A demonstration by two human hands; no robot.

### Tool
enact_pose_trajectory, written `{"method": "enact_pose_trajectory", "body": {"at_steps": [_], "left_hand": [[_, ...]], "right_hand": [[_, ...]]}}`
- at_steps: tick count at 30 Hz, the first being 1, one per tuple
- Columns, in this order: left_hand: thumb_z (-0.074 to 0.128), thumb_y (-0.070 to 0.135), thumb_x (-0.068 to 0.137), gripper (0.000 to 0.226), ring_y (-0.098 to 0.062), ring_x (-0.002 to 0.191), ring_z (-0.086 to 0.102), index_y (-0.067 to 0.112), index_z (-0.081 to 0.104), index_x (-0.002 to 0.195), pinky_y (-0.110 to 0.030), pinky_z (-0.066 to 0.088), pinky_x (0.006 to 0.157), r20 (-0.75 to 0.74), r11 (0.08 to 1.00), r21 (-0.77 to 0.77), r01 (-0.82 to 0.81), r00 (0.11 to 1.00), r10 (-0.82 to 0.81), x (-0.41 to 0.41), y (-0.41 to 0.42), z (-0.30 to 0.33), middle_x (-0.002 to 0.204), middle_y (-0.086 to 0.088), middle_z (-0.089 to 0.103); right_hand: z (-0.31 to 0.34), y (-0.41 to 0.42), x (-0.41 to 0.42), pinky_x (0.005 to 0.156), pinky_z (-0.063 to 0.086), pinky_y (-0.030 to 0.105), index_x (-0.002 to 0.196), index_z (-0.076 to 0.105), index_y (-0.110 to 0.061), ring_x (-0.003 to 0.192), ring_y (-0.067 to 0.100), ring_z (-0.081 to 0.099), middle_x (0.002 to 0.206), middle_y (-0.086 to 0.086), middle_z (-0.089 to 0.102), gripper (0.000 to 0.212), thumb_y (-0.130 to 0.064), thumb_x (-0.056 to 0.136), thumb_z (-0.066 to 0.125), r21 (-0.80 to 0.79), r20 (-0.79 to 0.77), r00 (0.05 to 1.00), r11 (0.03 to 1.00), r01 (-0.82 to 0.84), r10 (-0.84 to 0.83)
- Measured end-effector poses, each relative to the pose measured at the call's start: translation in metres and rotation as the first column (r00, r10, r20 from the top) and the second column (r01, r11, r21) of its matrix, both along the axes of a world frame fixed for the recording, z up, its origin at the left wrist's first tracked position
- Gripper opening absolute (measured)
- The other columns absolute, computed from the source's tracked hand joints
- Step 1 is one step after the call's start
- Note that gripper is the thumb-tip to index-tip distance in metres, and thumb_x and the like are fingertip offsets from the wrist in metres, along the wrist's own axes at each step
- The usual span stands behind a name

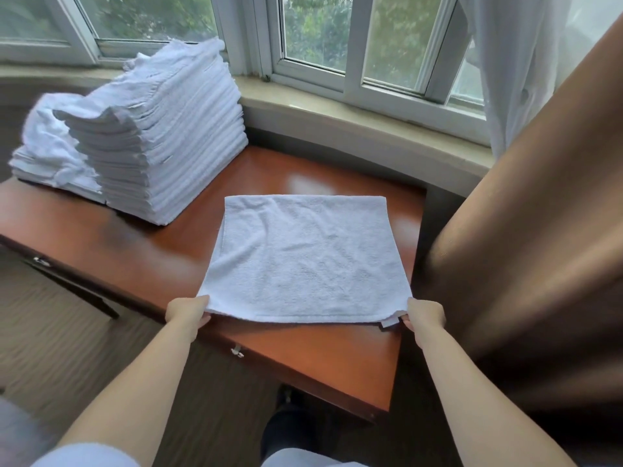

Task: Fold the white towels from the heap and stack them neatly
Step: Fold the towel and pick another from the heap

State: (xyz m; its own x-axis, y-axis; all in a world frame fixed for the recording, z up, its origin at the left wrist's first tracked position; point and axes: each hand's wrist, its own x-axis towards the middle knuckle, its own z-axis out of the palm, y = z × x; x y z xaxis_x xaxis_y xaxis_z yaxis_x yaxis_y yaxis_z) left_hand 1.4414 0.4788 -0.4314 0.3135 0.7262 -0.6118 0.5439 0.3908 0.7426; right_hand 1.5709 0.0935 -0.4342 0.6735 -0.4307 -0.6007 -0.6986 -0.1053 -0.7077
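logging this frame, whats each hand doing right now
Left hand: pinching the towel's near left corner.
Right hand: pinching its near right corner.

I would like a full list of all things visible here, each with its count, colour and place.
towel: one, white, spread flat on the table, near corners held
stack of folded towels: one, white, far left of the table
heap of loose towels: one, white, left of the stack
table: one, reddish-brown wood, below the window
window: white frames, behind the table
curtain: one, brown, at right
sheer curtain: one, white, upper right
left hand: one, grip on the near left corner
right hand: one, grip on the near right corner
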Motion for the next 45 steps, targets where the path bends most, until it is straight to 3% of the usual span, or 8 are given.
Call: {"method": "enact_pose_trajectory", "body": {"at_steps": [4, 7, 14, 22, 27, 33, 40, 45], "left_hand": [[0.067, 0.016, 0.087, 0.016, -0.019, 0.056, 0.053, 0.001, 0.063, 0.084, -0.031, 0.045, 0.066, 0.011, 0.969, 0.217, -0.116, 0.993, 0.116, 0.000, -0.009, 0.014, 0.073, -0.005, 0.059], [0.064, 0.025, 0.086, 0.039, -0.025, 0.060, 0.039, 0.010, 0.043, 0.056, -0.030, 0.031, 0.056, 0.077, 0.922, 0.382, -0.059, 0.997, 0.032, 0.002, -0.013, 0.028, 0.056, -0.006, 0.038], [0.062, 0.033, 0.083, 0.034, -0.013, 0.060, 0.041, 0.006, 0.054, 0.065, -0.021, 0.031, 0.057, 0.515, 0.735, 0.483, -0.475, 0.834, 0.201, 0.026, -0.029, 0.140, 0.054, 0.006, 0.043], [0.067, 0.042, 0.073, 0.050, -0.005, 0.058, 0.044, -0.006, 0.068, 0.086, -0.023, 0.039, 0.061, 0.662, 0.703, 0.294, -0.647, 0.669, 0.339, 0.054, -0.014, 0.200, 0.066, 0.007, 0.061], [0.065, 0.041, 0.076, 0.046, -0.024, 0.076, 0.065, -0.003, 0.071, 0.091, -0.035, 0.053, 0.076, 0.631, 0.728, 0.295, -0.619, 0.698, 0.338, 0.087, 0.002, 0.203, 0.091, -0.016, 0.073], [0.066, 0.038, 0.082, 0.042, -0.005, 0.048, 0.045, -0.004, 0.067, 0.081, -0.025, 0.045, 0.053, 0.646, 0.810, 0.305, -0.500, 0.734, 0.210, 0.146, 0.027, 0.229, 0.042, 0.013, 0.049], [0.065, 0.039, 0.081, 0.034, -0.014, 0.055, 0.055, 0.005, 0.069, 0.082, -0.028, 0.053, 0.051, 0.717, 0.808, 0.175, -0.562, 0.635, 0.286, 0.167, 0.041, 0.237, 0.065, 0.000, 0.060], [0.065, 0.035, 0.087, 0.046, -0.038, 0.087, 0.066, -0.009, 0.067, 0.099, -0.047, 0.056, 0.081, 0.509, 0.847, 0.185, -0.499, 0.785, 0.352, 0.118, 0.025, 0.124, 0.104, -0.028, 0.068]], "right_hand": [[0.014, -0.002, -0.003, 0.067, 0.057, 0.032, 0.072, 0.060, 0.005, 0.057, 0.021, 0.061, 0.067, 0.015, 0.061, 0.014, -0.001, 0.084, 0.065, 0.064, -0.008, 1.000, 0.998, 0.008, -0.007], [0.033, 0.002, -0.008, 0.047, 0.051, 0.019, 0.088, 0.063, 0.002, 0.048, 0.010, 0.057, 0.070, 0.010, 0.060, 0.006, -0.001, 0.085, 0.069, 0.334, -0.029, 0.998, 0.942, -0.037, 0.049], [0.152, 0.007, 0.031, 0.039, 0.044, 0.010, 0.081, 0.056, -0.007, 0.035, 0.002, 0.051, 0.067, 0.000, 0.053, 0.015, -0.013, 0.093, 0.064, 0.859, 0.150, 0.928, 0.510, 0.049, -0.341], [0.218, 0.025, 0.053, 0.045, 0.047, 0.013, 0.074, 0.058, -0.014, 0.043, 0.002, 0.051, 0.064, -0.004, 0.053, 0.020, -0.007, 0.082, 0.075, 0.919, 0.260, 0.733, 0.394, 0.013, -0.629], [0.219, 0.043, 0.084, 0.039, 0.045, 0.012, 0.072, 0.055, -0.012, 0.035, 0.001, 0.047, 0.048, -0.005, 0.052, 0.023, -0.004, 0.084, 0.072, 0.870, 0.286, 0.757, 0.490, 0.052, -0.587], [0.243, 0.065, 0.130, 0.066, 0.056, 0.024, 0.078, 0.053, -0.014, 0.066, 0.013, 0.057, 0.082, 0.004, 0.058, 0.021, -0.010, 0.087, 0.071, 0.817, 0.353, 0.761, 0.575, 0.032, -0.544], [0.247, 0.080, 0.139, 0.051, 0.050, 0.018, 0.071, 0.056, -0.016, 0.053, 0.007, 0.055, 0.066, -0.001, 0.057, 0.022, -0.007, 0.088, 0.067, 0.763, 0.448, 0.706, 0.647, 0.017, -0.548], [0.159, 0.066, 0.105, 0.058, 0.045, 0.020, 0.075, 0.056, -0.016, 0.063, 0.010, 0.052, 0.073, 0.002, 0.056, 0.022, -0.002, 0.092, 0.059, 0.645, 0.344, 0.813, 0.748, 0.159, -0.469]]}}
